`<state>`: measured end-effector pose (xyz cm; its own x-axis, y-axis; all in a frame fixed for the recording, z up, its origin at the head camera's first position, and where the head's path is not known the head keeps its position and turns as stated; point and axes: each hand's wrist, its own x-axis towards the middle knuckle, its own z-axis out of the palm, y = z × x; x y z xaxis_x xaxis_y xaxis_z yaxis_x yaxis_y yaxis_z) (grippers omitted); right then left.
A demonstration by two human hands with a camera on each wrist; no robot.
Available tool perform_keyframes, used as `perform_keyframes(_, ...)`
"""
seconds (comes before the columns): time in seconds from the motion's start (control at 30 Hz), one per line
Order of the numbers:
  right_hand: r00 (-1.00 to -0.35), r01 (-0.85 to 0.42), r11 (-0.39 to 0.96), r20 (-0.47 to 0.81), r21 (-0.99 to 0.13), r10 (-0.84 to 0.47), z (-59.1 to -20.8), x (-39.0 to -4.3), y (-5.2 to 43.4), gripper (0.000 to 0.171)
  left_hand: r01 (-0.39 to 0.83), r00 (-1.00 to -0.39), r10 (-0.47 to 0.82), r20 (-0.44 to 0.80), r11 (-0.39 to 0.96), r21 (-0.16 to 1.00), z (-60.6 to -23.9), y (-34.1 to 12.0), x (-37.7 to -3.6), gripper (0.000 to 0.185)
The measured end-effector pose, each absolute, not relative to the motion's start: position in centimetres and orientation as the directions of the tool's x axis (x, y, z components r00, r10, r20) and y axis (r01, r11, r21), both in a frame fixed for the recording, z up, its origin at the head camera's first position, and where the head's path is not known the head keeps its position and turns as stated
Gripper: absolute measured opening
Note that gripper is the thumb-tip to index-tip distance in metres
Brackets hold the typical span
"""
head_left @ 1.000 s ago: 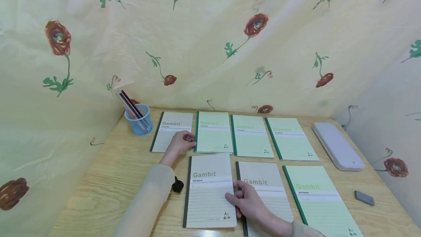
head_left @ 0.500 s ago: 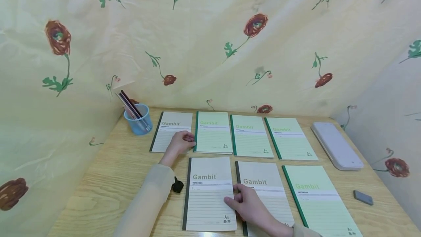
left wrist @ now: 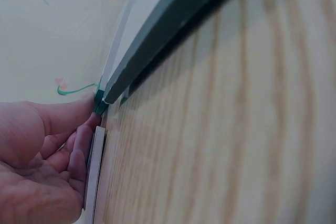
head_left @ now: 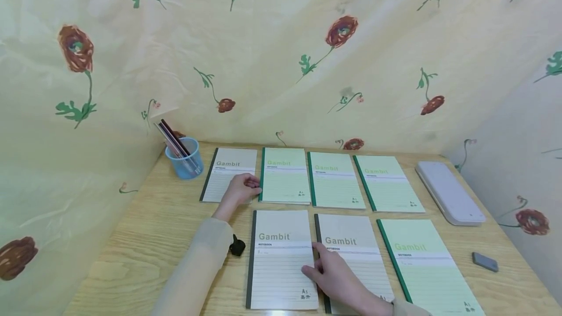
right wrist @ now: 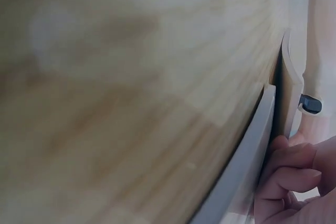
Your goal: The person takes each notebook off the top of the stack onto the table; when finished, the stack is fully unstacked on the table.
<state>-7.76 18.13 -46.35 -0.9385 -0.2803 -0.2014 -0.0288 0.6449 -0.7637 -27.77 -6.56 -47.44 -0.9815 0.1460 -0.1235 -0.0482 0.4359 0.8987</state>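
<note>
Here, the scene by its parts:

Left hand: the left hand (head_left: 239, 191) rests on the far-row grey notebook (head_left: 228, 174), fingers loosely bent and touching its right edge where it meets the next green notebook (head_left: 284, 175); it presses rather than grasps.

Right hand: the right hand (head_left: 335, 274) lies flat with fingers fairly straight across the seam between the near grey notebook (head_left: 278, 257) and the second grey notebook (head_left: 351, 247) on its right; it is released and grips nothing.

Handling: these look like thin, light, soft-covered books that would flex if lifted by a corner. The covers seem smooth, so they would probably slide easily on the wood. The bound spine or a long edge looks like the surest place to take hold.

Edges: books in each row lie just beside one another, with narrow gaps, and some appear to touch.

Open room: bare table (head_left: 145, 238) lies left of the left hand. Beyond the right hand sit a third near-row green notebook (head_left: 423, 267), a white case (head_left: 450, 193) and a small grey eraser (head_left: 485, 262). A blue cup (head_left: 186, 162) stands beyond the left hand.
</note>
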Motion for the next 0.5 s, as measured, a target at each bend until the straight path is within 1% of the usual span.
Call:
perform_keyframes(0.13,-0.932,-0.044,0.678,-0.216,-0.733,-0.293,-46.24,-7.67,18.17,0.071,-0.047,-0.981,0.148,-0.124,0.442,0.896,-47.38,-6.54,-27.76,0.022)
perform_keyframes(0.33,-0.929,-0.101,0.708,-0.188,-0.698,-0.318,-46.17,-7.59,18.13,0.072,-0.056,-0.981,0.145,-0.132,0.435,0.899,-47.4,-6.5,-27.84,0.022)
perform_keyframes(0.5,-0.927,-0.094,0.709,-0.198,-0.699,-0.318,-46.09,-7.56,18.13,0.072,-0.061,-0.98,0.144,-0.136,0.435,0.898,-47.49,-6.52,-27.82,0.022)
